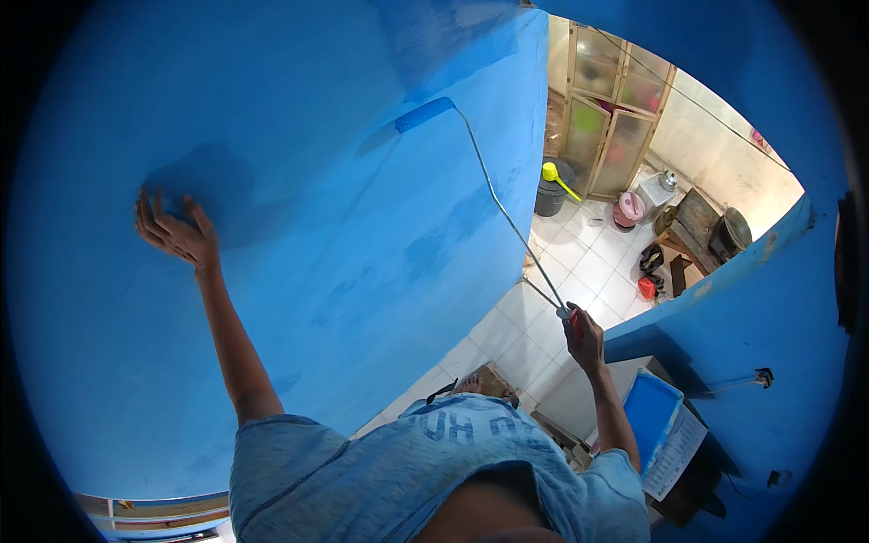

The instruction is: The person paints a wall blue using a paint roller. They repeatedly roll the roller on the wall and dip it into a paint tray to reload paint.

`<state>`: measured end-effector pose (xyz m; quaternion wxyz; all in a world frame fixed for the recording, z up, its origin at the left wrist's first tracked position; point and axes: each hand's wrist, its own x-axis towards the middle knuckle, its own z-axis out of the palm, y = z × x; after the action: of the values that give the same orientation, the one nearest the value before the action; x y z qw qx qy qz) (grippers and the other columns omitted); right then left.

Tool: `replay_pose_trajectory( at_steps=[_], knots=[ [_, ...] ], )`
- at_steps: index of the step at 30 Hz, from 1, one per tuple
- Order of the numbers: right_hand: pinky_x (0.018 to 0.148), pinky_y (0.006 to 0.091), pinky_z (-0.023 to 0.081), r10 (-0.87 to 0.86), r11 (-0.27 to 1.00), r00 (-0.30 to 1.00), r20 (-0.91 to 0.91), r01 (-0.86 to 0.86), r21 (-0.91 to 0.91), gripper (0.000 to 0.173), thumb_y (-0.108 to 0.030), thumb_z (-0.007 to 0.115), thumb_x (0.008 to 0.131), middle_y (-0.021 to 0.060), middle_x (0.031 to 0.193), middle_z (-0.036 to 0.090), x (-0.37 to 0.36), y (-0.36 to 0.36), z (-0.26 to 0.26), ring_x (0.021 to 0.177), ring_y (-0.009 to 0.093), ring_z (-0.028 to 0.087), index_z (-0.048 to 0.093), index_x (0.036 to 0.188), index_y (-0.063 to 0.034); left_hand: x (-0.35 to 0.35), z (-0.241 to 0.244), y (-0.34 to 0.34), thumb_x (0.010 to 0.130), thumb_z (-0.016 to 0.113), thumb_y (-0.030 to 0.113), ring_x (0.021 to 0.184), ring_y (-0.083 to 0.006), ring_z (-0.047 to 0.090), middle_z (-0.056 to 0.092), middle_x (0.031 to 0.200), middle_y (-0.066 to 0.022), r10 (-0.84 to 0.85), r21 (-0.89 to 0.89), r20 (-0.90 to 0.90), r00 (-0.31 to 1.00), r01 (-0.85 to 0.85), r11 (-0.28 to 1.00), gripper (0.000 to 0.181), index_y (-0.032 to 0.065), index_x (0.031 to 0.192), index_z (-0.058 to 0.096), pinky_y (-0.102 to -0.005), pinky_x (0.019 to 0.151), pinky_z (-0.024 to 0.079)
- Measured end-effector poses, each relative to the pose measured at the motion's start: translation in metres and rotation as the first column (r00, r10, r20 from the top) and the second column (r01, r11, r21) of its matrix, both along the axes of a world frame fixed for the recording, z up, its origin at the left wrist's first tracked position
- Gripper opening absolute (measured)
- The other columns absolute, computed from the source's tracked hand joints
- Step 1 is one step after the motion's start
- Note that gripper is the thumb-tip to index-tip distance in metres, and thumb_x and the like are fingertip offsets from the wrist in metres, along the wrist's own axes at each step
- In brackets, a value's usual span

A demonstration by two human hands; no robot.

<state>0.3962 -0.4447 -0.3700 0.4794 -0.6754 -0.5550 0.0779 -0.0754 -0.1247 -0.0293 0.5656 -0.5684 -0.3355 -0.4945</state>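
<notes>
My right hand (584,334) grips the red handle of a paint roller, whose long bent metal rod runs up and left. The blue roller head (425,115) is at or close to the blue wall (305,203), just below a darker blue patch; exact contact cannot be told. My left hand (178,231) is raised at the wall on the left, fingers spread and bent, holding nothing. A blue paint tray (650,414) lies at the lower right, beside my right arm, with a printed sheet (675,453) next to it.
Through an opening are a glazed cabinet (611,108), a dark bucket (553,190) with a yellow dipper (551,173), a pink container (629,209) and a wok (732,231). White floor tiles (563,254) show below. Another blue wall (774,326) with electrical fittings stands at right.
</notes>
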Motion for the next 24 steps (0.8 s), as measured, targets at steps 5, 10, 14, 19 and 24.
replay_pose_trajectory(
  at_steps=[5, 10, 14, 19, 24],
  knots=[
    [0.073, 0.036, 0.054, 0.058, 0.998, 0.997, -0.05, -0.057, 0.013, 0.033, -0.005, 0.065, 0.083, 0.0195, 0.102, 0.066, -0.006, 0.016, -0.002, 0.09, 0.032, 0.067, 0.058, 0.115, -0.0003, -0.005, -0.002, 0.003, 0.096, 0.045, 0.034, 0.123, -0.0291, 0.043, 0.049, 0.13, -0.0111, 0.005, -0.005, 0.001, 1.0, -0.005, 1.0, 0.035, 0.0101, 0.12, 0.05, -0.0493, 0.101, 0.033],
    [0.07, 0.0359, 0.054, 0.067, 0.998, 0.998, -0.005, -0.067, 0.007, 0.033, -0.006, 0.064, 0.083, 0.0185, 0.098, 0.066, -0.001, 0.019, -0.002, 0.085, 0.032, 0.067, 0.057, 0.115, -0.0006, -0.004, -0.005, -0.001, 0.095, 0.046, 0.034, 0.124, -0.0296, 0.042, 0.049, 0.131, -0.0109, 0.014, -0.027, 0.014, 1.0, -0.014, 1.0, 0.036, 0.0101, 0.121, 0.05, -0.0491, 0.101, 0.032],
    [0.068, 0.0358, 0.053, 0.087, 0.996, 0.996, 0.021, -0.086, -0.019, 0.033, -0.006, 0.064, 0.084, 0.0178, 0.095, 0.065, 0.008, 0.02, -0.008, 0.082, 0.032, 0.067, 0.057, 0.116, -0.001, -0.003, -0.004, -0.002, 0.095, 0.046, 0.036, 0.125, -0.0296, 0.04, 0.048, 0.131, -0.01, 0.005, -0.032, 0.013, 1.0, -0.004, 0.999, 0.038, 0.0106, 0.123, 0.048, -0.0497, 0.103, 0.031],
    [0.065, 0.0359, 0.053, 0.089, 0.995, 0.996, 0.001, -0.089, 0.036, 0.034, -0.004, 0.064, 0.083, 0.0168, 0.092, 0.064, 0.008, 0.028, -0.016, 0.079, 0.03, 0.067, 0.057, 0.116, -0.0007, 0.0, -0.004, -0.006, 0.096, 0.045, 0.037, 0.125, -0.0291, 0.04, 0.047, 0.132, -0.0096, 0.032, -0.028, 0.007, 0.999, -0.032, 0.999, 0.038, 0.0104, 0.124, 0.048, -0.0494, 0.104, 0.03],
    [0.064, 0.0316, 0.053, 0.067, 0.986, 0.997, 0.026, -0.071, 0.152, 0.033, -0.002, 0.063, 0.085, 0.0169, 0.098, 0.065, -0.002, 0.062, 0.005, 0.08, 0.026, 0.067, 0.057, 0.117, 0.0005, 0.001, -0.005, -0.003, 0.095, 0.046, 0.034, 0.127, -0.0293, 0.038, 0.047, 0.133, -0.0096, -0.019, -0.034, 0.008, 1.0, 0.02, 0.999, 0.036, 0.011, 0.122, 0.05, -0.0504, 0.105, 0.028]
  ],
)
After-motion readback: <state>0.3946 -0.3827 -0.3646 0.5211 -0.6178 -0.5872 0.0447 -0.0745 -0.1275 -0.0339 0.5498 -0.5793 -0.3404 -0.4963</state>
